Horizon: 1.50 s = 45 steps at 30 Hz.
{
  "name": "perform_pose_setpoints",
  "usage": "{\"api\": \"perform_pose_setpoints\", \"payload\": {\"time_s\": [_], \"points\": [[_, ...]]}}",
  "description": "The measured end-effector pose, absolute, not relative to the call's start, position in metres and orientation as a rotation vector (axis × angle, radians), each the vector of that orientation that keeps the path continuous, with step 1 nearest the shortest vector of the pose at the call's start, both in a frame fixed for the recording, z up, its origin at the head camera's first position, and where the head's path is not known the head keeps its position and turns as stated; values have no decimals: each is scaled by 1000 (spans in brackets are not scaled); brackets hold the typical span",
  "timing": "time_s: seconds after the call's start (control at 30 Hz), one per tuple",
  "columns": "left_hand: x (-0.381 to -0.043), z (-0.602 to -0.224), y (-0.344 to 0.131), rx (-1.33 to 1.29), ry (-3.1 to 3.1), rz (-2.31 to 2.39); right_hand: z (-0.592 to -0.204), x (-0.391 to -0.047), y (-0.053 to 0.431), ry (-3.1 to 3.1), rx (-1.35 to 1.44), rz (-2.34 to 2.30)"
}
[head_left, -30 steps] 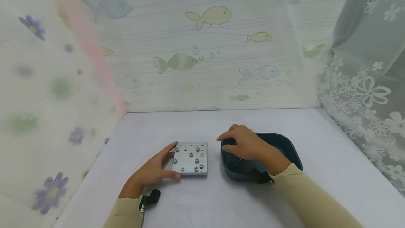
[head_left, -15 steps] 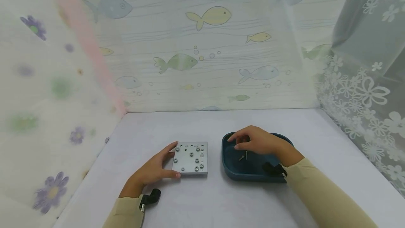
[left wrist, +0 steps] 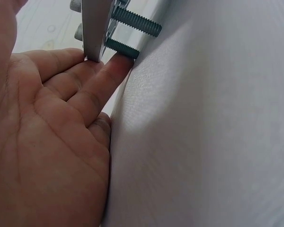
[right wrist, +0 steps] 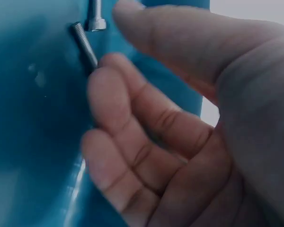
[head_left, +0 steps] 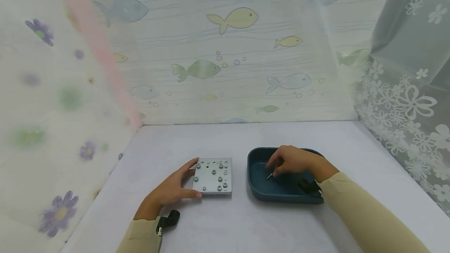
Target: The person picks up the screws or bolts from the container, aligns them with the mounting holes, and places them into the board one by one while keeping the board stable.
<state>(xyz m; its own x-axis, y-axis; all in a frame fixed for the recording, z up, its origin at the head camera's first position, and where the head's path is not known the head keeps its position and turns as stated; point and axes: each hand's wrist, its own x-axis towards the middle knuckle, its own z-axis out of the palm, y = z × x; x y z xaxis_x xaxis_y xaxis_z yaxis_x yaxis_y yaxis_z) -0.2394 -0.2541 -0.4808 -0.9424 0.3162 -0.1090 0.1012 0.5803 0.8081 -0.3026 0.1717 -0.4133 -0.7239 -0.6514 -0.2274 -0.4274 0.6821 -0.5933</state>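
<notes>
My left hand (head_left: 169, 188) holds the left side of a square metal plate (head_left: 207, 182), thumb at its front corner and index finger at the back one. Socket-head screws stand in several of its holes. In the left wrist view, two threaded shanks (left wrist: 137, 21) stick out beneath the plate, fingertips against its edge and a shank. Inside a dark blue bin, my right hand (head_left: 295, 161) reaches down with bent fingers, thumb apart. The right wrist view shows a loose screw (right wrist: 86, 45) right at the fingertips and a second screw (right wrist: 97, 19) near the thumb.
The blue bin (head_left: 281, 197) stands on the white tablecloth (head_left: 239, 229), right of the plate. Its raised rim surrounds the right hand. Fish-printed fabric (head_left: 197, 100) hangs behind the table, with more patterned sheets at both sides. Each wrist carries a small black camera (head_left: 172, 218).
My right hand has moved from above the bin's left rim rightward and down into the bin, over the loose screws. The left hand and the plate have stayed in place.
</notes>
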Motion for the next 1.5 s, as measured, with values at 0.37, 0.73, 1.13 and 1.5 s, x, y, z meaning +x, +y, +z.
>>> {"api": "perform_pose_setpoints", "payload": {"time_s": [0.37,0.73,1.13,1.5], "points": [[-240,-480,-252,340,2579,1286,-425,-303,169,2498,-691,-713],[-242,-482,-253,381,2548,1322,-429,-305,171,2521,-671,-670],[-242,-480,-251,367,2546,1315,-413,-296,169,2628,-742,-484],[-238,-482,-255,352,2568,1297,-415,-298,165,2668,-938,-365]]}}
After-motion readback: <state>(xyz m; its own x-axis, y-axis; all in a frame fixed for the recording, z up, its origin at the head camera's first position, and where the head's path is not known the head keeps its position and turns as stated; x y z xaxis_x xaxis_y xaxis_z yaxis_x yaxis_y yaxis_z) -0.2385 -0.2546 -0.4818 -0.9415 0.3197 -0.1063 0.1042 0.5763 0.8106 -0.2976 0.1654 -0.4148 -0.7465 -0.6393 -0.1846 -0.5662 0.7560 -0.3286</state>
